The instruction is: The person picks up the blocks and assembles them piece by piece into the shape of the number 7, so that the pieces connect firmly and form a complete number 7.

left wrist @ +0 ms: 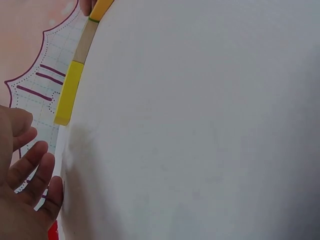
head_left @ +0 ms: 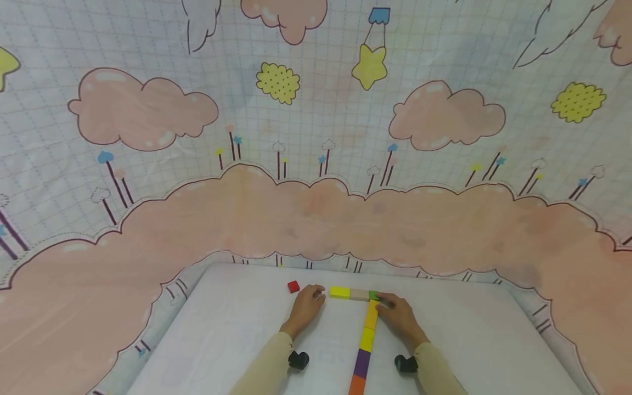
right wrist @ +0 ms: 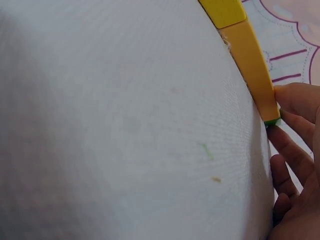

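Note:
Wooden blocks form a corner on the white table. Its far row has a yellow block (head_left: pixel 339 293), a plain wood-coloured block (head_left: pixel 359 295) and a green block (head_left: pixel 373 295). From the green end, a light orange block (head_left: pixel 371 315) starts a line coming toward me. My right hand (head_left: pixel 401 318) rests at this corner, its fingertips touching the green block and the light orange block's side. My left hand (head_left: pixel 307 307) hovers beside the far row's yellow end, fingers loosely bent with nothing in them. A red block (head_left: pixel 293 287) lies alone just left of it.
Nearer along the line come another yellow block (head_left: pixel 367 339), a purple block (head_left: pixel 362 363) and a darker orange block (head_left: pixel 357 385) cut off by the frame. A cloud-patterned cloth (head_left: pixel 316 219) rises behind the white table (head_left: pixel 222 329). Dark wrist straps show at both sleeves.

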Motion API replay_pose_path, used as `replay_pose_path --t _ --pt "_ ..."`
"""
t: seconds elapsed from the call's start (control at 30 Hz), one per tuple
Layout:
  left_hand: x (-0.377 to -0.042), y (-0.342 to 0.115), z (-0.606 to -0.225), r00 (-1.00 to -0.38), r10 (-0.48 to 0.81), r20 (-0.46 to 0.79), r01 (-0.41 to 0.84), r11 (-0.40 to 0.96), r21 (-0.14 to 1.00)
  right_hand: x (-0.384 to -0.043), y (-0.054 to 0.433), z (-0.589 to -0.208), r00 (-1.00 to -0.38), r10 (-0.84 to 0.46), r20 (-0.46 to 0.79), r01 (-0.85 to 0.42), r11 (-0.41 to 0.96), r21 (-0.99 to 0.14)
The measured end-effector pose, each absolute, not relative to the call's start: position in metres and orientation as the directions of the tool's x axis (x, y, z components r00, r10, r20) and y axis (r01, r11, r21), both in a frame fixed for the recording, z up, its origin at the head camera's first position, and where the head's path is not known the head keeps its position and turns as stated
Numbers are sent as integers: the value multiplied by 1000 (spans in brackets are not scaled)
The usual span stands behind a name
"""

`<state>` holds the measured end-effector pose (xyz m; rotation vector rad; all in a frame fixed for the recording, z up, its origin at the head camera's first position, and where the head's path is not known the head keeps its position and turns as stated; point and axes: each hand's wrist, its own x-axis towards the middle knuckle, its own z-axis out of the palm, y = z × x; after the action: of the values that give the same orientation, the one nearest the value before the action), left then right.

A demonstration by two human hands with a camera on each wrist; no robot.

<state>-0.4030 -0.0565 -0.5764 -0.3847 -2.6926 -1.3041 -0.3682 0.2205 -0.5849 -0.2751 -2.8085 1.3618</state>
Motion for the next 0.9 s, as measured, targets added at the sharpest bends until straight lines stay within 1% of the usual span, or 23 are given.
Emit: replay_pose_path --t 0.17,0.3,0.6,0.73,0.9 --pt "-400 -61 -575 -952 188 241 305 589 748 -370 221 -584 -983 168 -71 159 600 -784" --pt "-398 -65 -573 -949 189 251 314 583 749 -371 221 -584 -986 159 -54 141 612 -778" --pt "-391 -78 -572 -944 192 270 331 584 741 -371 221 -587 -984 162 -78 162 611 -775" --pt "-387 -84 -569 -947 180 265 320 584 746 -372 221 -587 -985 157 -66 150 618 -771" --pt "-383 -89 -566 -938 174 300 343 585 735 -373 222 -589 -989 142 -40 123 638 -760"
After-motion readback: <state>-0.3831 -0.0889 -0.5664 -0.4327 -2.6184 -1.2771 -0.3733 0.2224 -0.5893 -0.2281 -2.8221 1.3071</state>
